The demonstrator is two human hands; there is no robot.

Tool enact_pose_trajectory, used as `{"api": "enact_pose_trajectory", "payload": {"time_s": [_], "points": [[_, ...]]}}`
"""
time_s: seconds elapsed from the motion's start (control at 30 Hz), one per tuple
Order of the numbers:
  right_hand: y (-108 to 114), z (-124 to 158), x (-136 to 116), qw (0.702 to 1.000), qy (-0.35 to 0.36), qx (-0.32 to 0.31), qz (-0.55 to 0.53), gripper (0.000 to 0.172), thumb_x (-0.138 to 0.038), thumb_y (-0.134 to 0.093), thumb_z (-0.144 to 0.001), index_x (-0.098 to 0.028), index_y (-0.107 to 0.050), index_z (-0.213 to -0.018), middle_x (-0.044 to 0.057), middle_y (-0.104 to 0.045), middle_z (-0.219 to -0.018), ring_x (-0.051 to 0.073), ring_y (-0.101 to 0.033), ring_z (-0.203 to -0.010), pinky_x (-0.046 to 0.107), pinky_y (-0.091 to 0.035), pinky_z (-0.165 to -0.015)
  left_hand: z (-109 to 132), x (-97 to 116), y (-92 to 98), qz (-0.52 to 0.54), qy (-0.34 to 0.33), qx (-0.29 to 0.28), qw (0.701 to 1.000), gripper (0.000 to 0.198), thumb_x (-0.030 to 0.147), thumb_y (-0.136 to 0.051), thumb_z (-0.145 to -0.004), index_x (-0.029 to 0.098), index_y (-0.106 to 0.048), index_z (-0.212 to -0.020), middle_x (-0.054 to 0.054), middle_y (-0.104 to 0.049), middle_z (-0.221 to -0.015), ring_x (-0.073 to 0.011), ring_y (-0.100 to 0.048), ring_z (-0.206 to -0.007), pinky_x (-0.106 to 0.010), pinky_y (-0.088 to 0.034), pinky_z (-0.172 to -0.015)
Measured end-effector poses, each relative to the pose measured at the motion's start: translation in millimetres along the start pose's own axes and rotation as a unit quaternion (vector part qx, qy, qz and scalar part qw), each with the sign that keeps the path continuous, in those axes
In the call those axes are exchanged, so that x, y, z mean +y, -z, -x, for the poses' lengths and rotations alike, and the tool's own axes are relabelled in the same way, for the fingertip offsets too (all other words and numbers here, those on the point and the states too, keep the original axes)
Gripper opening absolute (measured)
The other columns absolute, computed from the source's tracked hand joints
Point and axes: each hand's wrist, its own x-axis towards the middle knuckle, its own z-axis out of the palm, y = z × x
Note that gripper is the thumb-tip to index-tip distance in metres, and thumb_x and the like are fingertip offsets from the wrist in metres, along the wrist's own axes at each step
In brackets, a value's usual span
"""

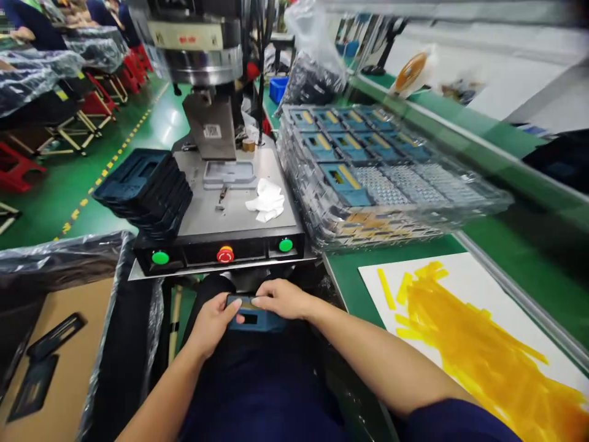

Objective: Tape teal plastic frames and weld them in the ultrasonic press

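Note:
Just above my lap I hold a dark blue plastic housing (pixel 263 321) with a rectangular window, tilted toward me. My left hand (pixel 216 323) grips its left end, the thumb lying on its face near the window. On its upper edge my right hand (pixel 281 299) closes, thumb and fingers pinched around the rim. A dull yellowish band shows between the thumbs; whether the right fingers grip it I cannot tell. In front stands a press (pixel 209 123) with a light grey fixture (pixel 229 175) on its metal bed.
Stacked dark housings (pixel 142 190) stand left on the press bed, near a crumpled white tissue (pixel 267 201). Clear trays (pixel 391 215) of blue housings are piled at right. Yellow strips (pixel 478 350) cover a white sheet. A lined box (pixel 99 331) at left holds two dark frames.

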Motion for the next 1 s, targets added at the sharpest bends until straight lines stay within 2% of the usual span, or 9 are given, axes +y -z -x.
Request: {"api": "enact_pose_trajectory", "payload": {"time_s": [0.2,0.47,0.6,0.67,0.73,0.8,0.83,0.93,1.0], "points": [[1,-2,2,0.996,0.021,0.017,0.079,0.022,-0.032,-0.056,-0.085,-0.019,-0.067,-0.099,0.004,-0.07,-0.094,0.017,-0.062,-0.082,0.024,-0.042,-0.069,-2,1,-5.7,0.043,0.029,0.049,0.997,0.036,0.05,-0.066,-0.072,0.015,-0.061,-0.083,-0.001,-0.067,-0.076,-0.0144,-0.065,-0.063,-0.025,-0.047,-0.062],[-1,3,-11,0.991,0.013,0.046,0.121,0.02,-0.029,-0.053,-0.087,-0.021,-0.067,-0.098,0.004,-0.07,-0.088,0.018,-0.063,-0.078,0.026,-0.043,-0.067,-3,4,-4.3,-0.045,0.02,0.098,0.994,0.035,0.052,-0.061,-0.075,0.018,-0.058,-0.079,-0.001,-0.066,-0.073,-0.0173,-0.066,-0.063,-0.026,-0.049,-0.059],[-9,0,-4,0.992,0.058,0.077,0.079,0.024,-0.025,-0.047,-0.09,-0.019,-0.066,-0.103,0.006,-0.07,-0.097,0.018,-0.064,-0.086,0.028,-0.047,-0.075,-2,10,-8.2,-0.137,0.008,0.147,0.98,0.037,0.053,-0.06,-0.076,0.018,-0.061,-0.088,-0.003,-0.067,-0.075,-0.0195,-0.067,-0.068,-0.031,-0.05,-0.069],[-15,-1,1,0.99,0.097,0.093,0.047,0.029,-0.022,-0.041,-0.092,-0.018,-0.064,-0.108,0.007,-0.069,-0.106,0.018,-0.064,-0.094,0.03,-0.048,-0.082,0,14,-14.1,-0.238,-0.006,0.204,0.95,0.053,0.055,-0.065,-0.07,0.019,-0.058,-0.108,-0.008,-0.068,-0.094,-0.024,-0.067,-0.086,-0.036,-0.048,-0.08],[-20,-2,4,0.986,0.128,0.108,0.023,0.033,-0.021,-0.038,-0.093,-0.018,-0.063,-0.114,0.008,-0.067,-0.11,0.019,-0.063,-0.1,0.032,-0.049,-0.087,3,18,-20.7,-0.32,-0.026,0.248,0.914,0.083,0.057,-0.072,-0.061,0.018,-0.045,-0.128,-0.014,-0.06,-0.118,-0.0288,-0.059,-0.109,-0.04,-0.045,-0.091],[-24,-1,5,0.982,0.147,0.119,0.015,0.035,-0.021,-0.036,-0.093,-0.016,-0.061,-0.117,0.009,-0.067,-0.111,0.019,-0.063,-0.1,0.033,-0.049,-0.088,5,21,-25.2,-0.35,-0.044,0.256,0.9,0.102,0.057,-0.075,-0.056,0.015,-0.033,-0.138,-0.018,-0.051,-0.131,-0.0313,-0.05,-0.12,-0.041,-0.042,-0.096],[-24,-1,6,0.981,0.152,0.12,0.015,0.036,-0.022,-0.035,-0.093,-0.016,-0.061,-0.118,0.009,-0.067,-0.11,0.019,-0.063,-0.099,0.034,-0.05,-0.087,6,22,-26.0,-0.355,-0.048,0.253,0.899,0.103,0.057,-0.075,-0.056,0.015,-0.031,-0.139,-0.018,-0.049,-0.133,-0.0317,-0.049,-0.122,-0.042,-0.041,-0.097],[-22,0,5,0.981,0.147,0.121,0.019,0.036,-0.023,-0.036,-0.093,-0.017,-0.062,-0.116,0.009,-0.068,-0.109,0.02,-0.064,-0.097,0.035,-0.051,-0.086,6,22,-22.5,-0.349,-0.042,0.239,0.905,0.081,0.054,-0.069,-0.067,0.017,-0.041,-0.133,-0.015,-0.056,-0.128,-0.0313,-0.054,-0.117,-0.041,-0.043,-0.094],[-20,-1,6,0.984,0.133,0.117,0.013,0.035,-0.023,-0.037,-0.092,-0.02,-0.064,-0.114,0.007,-0.068,-0.109,0.02,-0.064,-0.099,0.036,-0.05,-0.088,5,20,-17.2,-0.32,-0.033,0.233,0.918,0.058,0.049,-0.06,-0.077,0.02,-0.05,-0.126,-0.012,-0.065,-0.114,-0.0282,-0.063,-0.101,-0.038,-0.047,-0.085]]}}
